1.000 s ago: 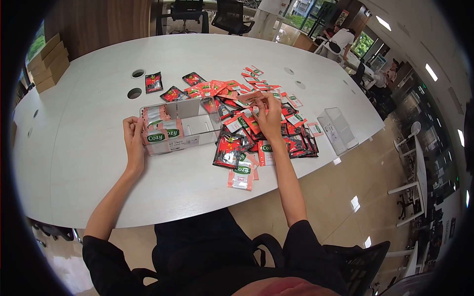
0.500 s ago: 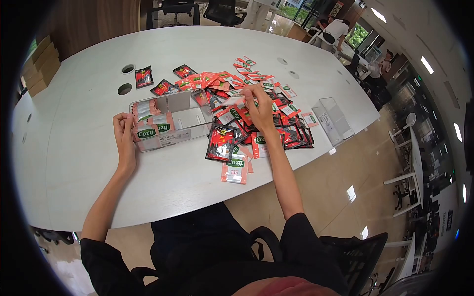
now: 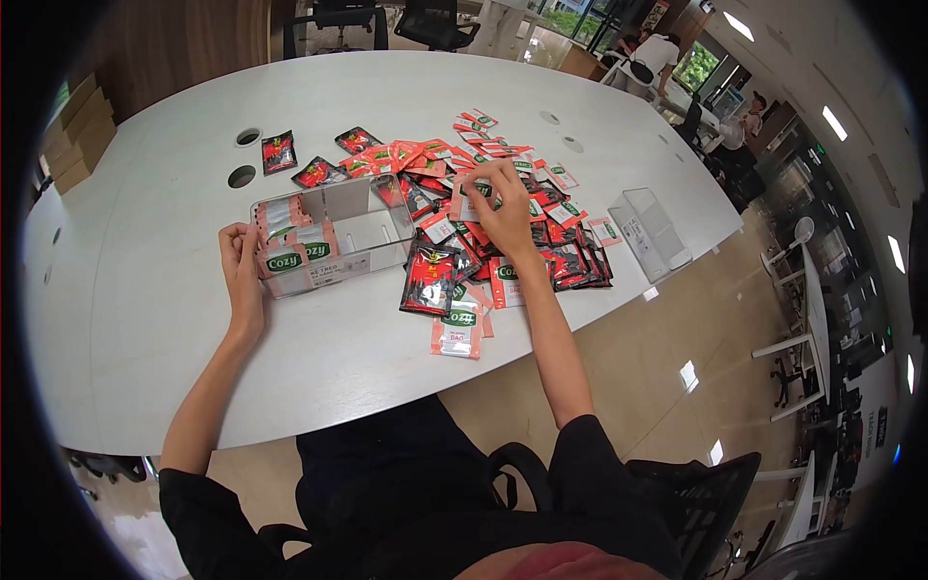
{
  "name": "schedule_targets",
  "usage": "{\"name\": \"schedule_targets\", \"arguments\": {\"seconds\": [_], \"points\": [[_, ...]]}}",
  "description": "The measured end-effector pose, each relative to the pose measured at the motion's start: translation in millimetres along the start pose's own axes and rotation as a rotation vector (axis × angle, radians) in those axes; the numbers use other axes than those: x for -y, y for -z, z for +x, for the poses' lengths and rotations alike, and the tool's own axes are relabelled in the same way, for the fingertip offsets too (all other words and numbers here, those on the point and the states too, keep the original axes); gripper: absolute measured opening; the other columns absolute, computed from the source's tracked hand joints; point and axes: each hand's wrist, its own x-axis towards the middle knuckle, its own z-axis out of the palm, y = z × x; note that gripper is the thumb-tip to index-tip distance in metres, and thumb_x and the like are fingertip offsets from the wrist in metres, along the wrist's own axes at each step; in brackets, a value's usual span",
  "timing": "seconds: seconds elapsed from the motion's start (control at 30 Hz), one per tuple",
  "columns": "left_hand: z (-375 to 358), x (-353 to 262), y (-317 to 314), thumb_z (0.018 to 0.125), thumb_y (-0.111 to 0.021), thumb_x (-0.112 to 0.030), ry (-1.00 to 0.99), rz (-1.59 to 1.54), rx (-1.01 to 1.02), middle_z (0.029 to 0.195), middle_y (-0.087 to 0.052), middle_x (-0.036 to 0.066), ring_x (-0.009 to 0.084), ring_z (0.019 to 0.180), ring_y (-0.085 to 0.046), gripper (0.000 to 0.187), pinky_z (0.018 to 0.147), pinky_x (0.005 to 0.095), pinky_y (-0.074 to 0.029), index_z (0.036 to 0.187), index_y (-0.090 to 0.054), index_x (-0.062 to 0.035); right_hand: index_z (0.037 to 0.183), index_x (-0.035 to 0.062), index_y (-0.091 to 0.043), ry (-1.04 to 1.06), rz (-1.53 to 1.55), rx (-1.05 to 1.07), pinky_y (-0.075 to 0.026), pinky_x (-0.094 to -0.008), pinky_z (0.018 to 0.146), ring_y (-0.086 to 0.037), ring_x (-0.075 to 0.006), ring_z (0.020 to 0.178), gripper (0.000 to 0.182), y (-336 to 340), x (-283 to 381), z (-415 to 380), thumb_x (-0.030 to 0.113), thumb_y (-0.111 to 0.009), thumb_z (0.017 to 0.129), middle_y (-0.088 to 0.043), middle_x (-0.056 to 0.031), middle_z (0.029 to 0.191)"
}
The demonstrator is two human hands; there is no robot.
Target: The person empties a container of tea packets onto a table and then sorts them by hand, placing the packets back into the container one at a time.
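Observation:
My left hand (image 3: pixel 241 271) is closed on the left end of a clear plastic box (image 3: pixel 372 253). Pink-and-white Cozy tea sachets (image 3: pixel 283 261) stand in the box's left part; its right part shows bare walls. Over the pile, my right hand (image 3: pixel 509 215) pinches one Cozy tea sachet (image 3: pixel 460 200) between thumb and fingers. Beneath and around that hand lie mixed Cozy sachets and red-and-black packets (image 3: pixel 430 278). Some of the pile is hidden by my right hand and forearm.
A second clear plastic box (image 3: pixel 650 235) stands near the table's right edge. One red-and-black packet (image 3: pixel 278 152) lies apart, close to two cable holes (image 3: pixel 242 177). Cardboard boxes (image 3: pixel 79 135) are at the far left. People (image 3: pixel 657 60) are in the background.
My right hand has turned slightly, and the pinched sachet now faces me more, its green label showing. My left hand stays on the box.

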Motion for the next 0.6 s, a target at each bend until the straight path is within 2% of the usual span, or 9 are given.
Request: {"name": "schedule_targets", "arguments": {"seconds": [0.03, 0.23, 0.6], "points": [[-0.1, -0.1, -0.1, 0.104, -0.048, -0.029, 0.002, -0.005, 0.0, 0.082, -0.047, -0.005, 0.002, 0.072, -0.04, 0.021, 0.06, 0.0183, -0.035, 0.108, -0.047, -0.0092, 0.093, 0.0051, -0.064, 0.034, -0.002, 0.018, -0.047, -0.0277, 0.052, -0.059, -0.0173, 0.082, 0.013, 0.4, 0.7, 0.3, -0.004, -0.065, 0.083, -0.055, -0.0074, 0.097], [0.0, 0.5, -0.4, 0.103, -0.048, -0.029, 0.002, -0.004, -0.01, 0.081, -0.047, -0.005, 0.0014, 0.07, -0.039, 0.02, 0.058, 0.0177, -0.033, 0.107, -0.047, -0.0094, 0.095, 0.006, -0.064, 0.029, -0.047, 0.028, -0.05, -0.032, 0.062, -0.06, -0.0215, 0.086, 0.023, 0.0, 0.7, -1.1, -0.012, -0.056, 0.084, -0.053, -0.0083, 0.1], [1.8, 3.5, -0.4, 0.103, -0.049, -0.028, -0.021, -0.006, -0.018, 0.079, -0.045, -0.005, 0.0022, 0.07, -0.038, 0.02, 0.061, 0.0183, -0.032, 0.107, -0.048, -0.0083, 0.094, 0.0052, -0.064, 0.063, -0.014, -0.015, -0.051, -0.031, 0.063, -0.059, -0.0214, 0.086, 0.023, -1.7, -2.6, -0.6, -0.014, -0.055, 0.084, -0.049, -0.0084, 0.101]]}}
